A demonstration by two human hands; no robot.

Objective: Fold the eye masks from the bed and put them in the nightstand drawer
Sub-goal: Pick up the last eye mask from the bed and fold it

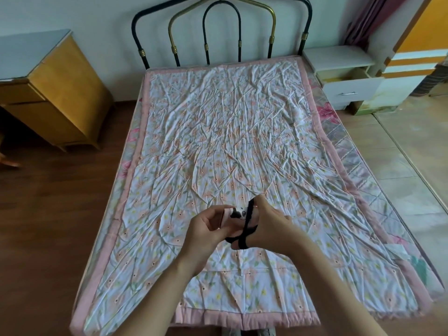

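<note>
Both my hands hold one eye mask (238, 214) above the foot half of the bed (218, 132). The mask is pink with a black-and-white panda face, folded small. My left hand (206, 229) grips its left side. My right hand (269, 224) holds its right side, and the mask's black elastic strap (246, 226) runs over that hand's thumb. The white nightstand (344, 69) stands at the bed's far right corner, its top drawer (349, 80) pulled open. No other mask shows on the floral quilt.
A yellow wooden cabinet (55, 93) stands left of the bed on dark wood floor. The metal headboard (223, 32) is against the far wall. Light tile floor (400, 154) runs along the bed's right side up to the nightstand.
</note>
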